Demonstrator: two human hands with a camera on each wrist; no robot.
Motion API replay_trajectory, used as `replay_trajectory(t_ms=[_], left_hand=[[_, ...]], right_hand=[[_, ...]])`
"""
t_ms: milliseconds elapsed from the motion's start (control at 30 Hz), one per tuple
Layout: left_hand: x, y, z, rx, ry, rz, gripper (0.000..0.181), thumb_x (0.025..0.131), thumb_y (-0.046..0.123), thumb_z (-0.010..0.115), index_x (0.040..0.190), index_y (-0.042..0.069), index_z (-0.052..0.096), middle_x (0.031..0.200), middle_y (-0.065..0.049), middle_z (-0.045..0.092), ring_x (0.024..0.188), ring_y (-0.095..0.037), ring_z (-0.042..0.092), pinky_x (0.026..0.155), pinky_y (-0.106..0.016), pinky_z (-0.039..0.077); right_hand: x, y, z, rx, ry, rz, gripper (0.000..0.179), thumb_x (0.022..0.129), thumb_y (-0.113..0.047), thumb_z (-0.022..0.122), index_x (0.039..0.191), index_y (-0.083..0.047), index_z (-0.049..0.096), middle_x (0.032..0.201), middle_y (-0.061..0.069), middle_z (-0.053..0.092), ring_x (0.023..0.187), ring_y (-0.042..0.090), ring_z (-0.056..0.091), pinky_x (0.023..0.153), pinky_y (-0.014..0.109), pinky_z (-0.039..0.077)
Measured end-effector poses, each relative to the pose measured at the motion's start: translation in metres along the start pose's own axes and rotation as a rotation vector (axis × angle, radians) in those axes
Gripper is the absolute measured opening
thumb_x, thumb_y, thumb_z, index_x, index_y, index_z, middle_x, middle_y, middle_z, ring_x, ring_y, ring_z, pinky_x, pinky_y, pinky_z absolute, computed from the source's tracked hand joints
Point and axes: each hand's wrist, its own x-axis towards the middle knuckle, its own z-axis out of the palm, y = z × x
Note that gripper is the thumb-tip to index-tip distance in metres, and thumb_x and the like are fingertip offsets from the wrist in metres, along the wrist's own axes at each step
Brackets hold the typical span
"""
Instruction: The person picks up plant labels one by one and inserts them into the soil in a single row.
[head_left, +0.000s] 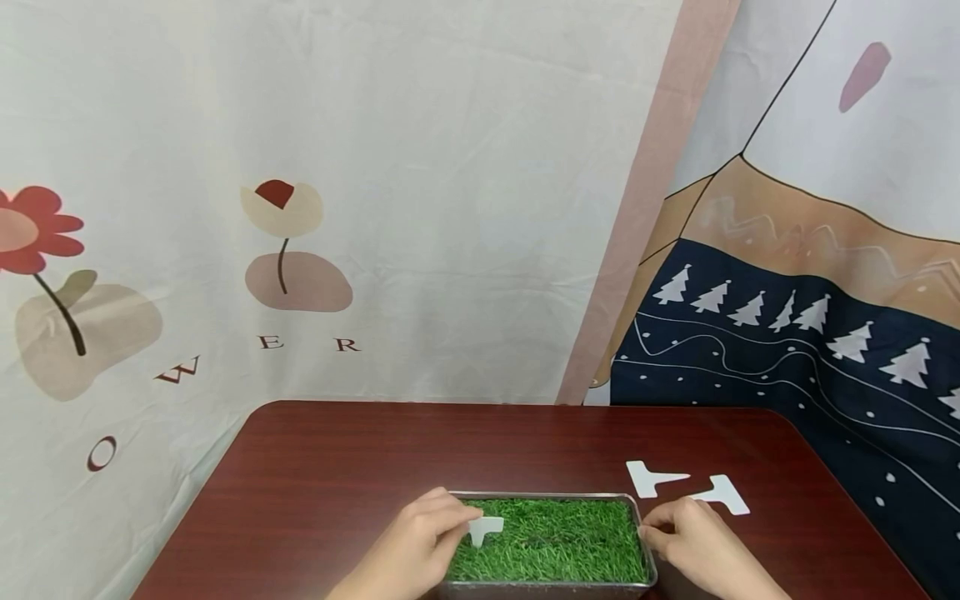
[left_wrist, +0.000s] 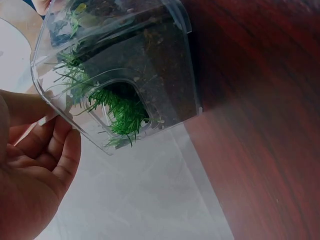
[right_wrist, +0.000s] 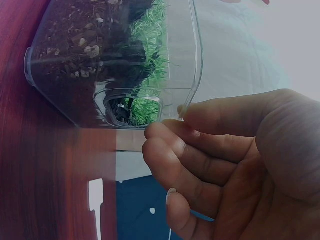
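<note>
A clear plastic box [head_left: 551, 497] holds dark soil and bright green grass [head_left: 562, 542]. My left hand [head_left: 423, 537] pinches a white T-shaped plant label [head_left: 487, 526] between thumb and forefinger, above the grass near the box's left end. The label's narrow stem points down. In the left wrist view, that hand [left_wrist: 40, 170] is at the box's rim, the label [left_wrist: 49, 117] mostly hidden by fingers. At the opposite end, my right hand [head_left: 693, 537] grips the box's rim with thumb and forefinger; the right wrist view shows the fingertips [right_wrist: 187, 112] there, other fingers curled.
Two more white T-shaped labels, one farther back [head_left: 651, 479] and one beside my right hand [head_left: 726, 493], lie on the reddish-brown table [head_left: 360, 450]. A printed cloth [head_left: 465, 208] hangs behind the table. Oval openings [right_wrist: 132, 107] show in the box's end walls.
</note>
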Motion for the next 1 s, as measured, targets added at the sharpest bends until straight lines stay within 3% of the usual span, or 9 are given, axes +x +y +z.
replay_trajectory(t_ms=[200,300,367,467,567,633,733,833,1000], left_hand=[[0.001,0.001,-0.004,-0.01,0.004,-0.032,0.035,0.079,-0.016,0.075,0.111,0.0,0.076,0.102,-0.005,0.076,0.088,-0.011,0.066,0.08,-0.013,0.051],[0.001,0.001,-0.008,-0.002,0.006,-0.091,0.035,0.082,-0.014,0.075,0.113,0.002,0.076,0.103,-0.004,0.076,0.09,-0.01,0.066,0.081,-0.014,0.052],[0.0,0.002,-0.012,0.022,0.011,-0.162,0.034,0.083,-0.011,0.076,0.114,0.004,0.076,0.104,0.0,0.076,0.092,-0.009,0.067,0.082,-0.018,0.054],[0.0,0.003,-0.019,0.073,0.005,-0.324,0.031,0.087,-0.006,0.076,0.115,0.007,0.077,0.105,0.005,0.075,0.095,-0.008,0.068,0.083,-0.025,0.058],[0.002,0.005,-0.026,0.114,-0.03,-0.496,0.025,0.09,0.0,0.076,0.114,0.008,0.078,0.107,0.004,0.076,0.097,-0.01,0.07,0.085,-0.032,0.06],[0.004,0.006,-0.031,0.126,-0.071,-0.579,0.019,0.092,0.003,0.075,0.111,0.008,0.078,0.106,0.001,0.077,0.096,-0.013,0.072,0.085,-0.035,0.06],[0.005,0.005,-0.036,0.112,-0.151,-0.649,0.011,0.095,0.006,0.073,0.103,0.009,0.079,0.094,0.001,0.077,0.081,-0.01,0.071,0.078,-0.034,0.061],[0.004,0.003,-0.038,0.065,-0.225,-0.695,0.009,0.096,0.009,0.071,0.092,0.011,0.079,0.077,0.009,0.071,0.062,-0.003,0.06,0.068,-0.029,0.056],[-0.001,0.001,-0.038,0.028,-0.287,-0.776,0.025,0.096,0.016,0.072,0.071,0.018,0.072,0.056,0.016,0.053,0.048,-0.002,0.042,0.057,-0.025,0.044]], right_hand=[[0.0,-0.002,0.001,0.017,0.0,0.033,0.007,0.093,-0.006,0.074,0.091,-0.007,0.081,0.073,-0.003,0.068,0.064,0.019,0.048,0.054,0.03,0.037],[0.0,-0.001,0.001,0.014,-0.003,0.023,0.008,0.093,-0.006,0.073,0.09,-0.008,0.081,0.068,-0.003,0.064,0.062,0.018,0.047,0.053,0.029,0.037],[-0.001,-0.001,0.0,0.011,-0.006,0.013,0.008,0.093,-0.006,0.073,0.089,-0.008,0.081,0.067,-0.003,0.062,0.061,0.017,0.046,0.053,0.029,0.036],[-0.001,-0.001,0.0,0.009,-0.007,0.01,0.009,0.093,-0.007,0.073,0.089,-0.009,0.08,0.065,-0.003,0.06,0.061,0.016,0.045,0.053,0.029,0.036],[-0.001,-0.001,0.0,0.013,-0.008,0.019,0.009,0.094,-0.007,0.073,0.089,-0.009,0.081,0.064,-0.002,0.059,0.061,0.017,0.045,0.053,0.029,0.036],[-0.001,-0.001,0.0,0.017,-0.008,0.027,0.008,0.094,-0.007,0.073,0.09,-0.008,0.081,0.065,-0.002,0.061,0.061,0.017,0.045,0.053,0.029,0.036],[-0.001,-0.002,0.0,0.02,-0.008,0.032,0.008,0.094,-0.007,0.073,0.09,-0.008,0.081,0.065,-0.002,0.061,0.061,0.017,0.044,0.053,0.029,0.036],[-0.001,-0.002,0.0,0.017,-0.004,0.03,0.009,0.094,-0.007,0.073,0.089,-0.009,0.08,0.062,-0.002,0.056,0.059,0.015,0.043,0.052,0.029,0.036],[-0.002,-0.001,0.0,0.016,-0.004,0.02,0.011,0.094,-0.007,0.073,0.086,-0.011,0.08,0.059,-0.004,0.051,0.057,0.013,0.041,0.052,0.028,0.035]])
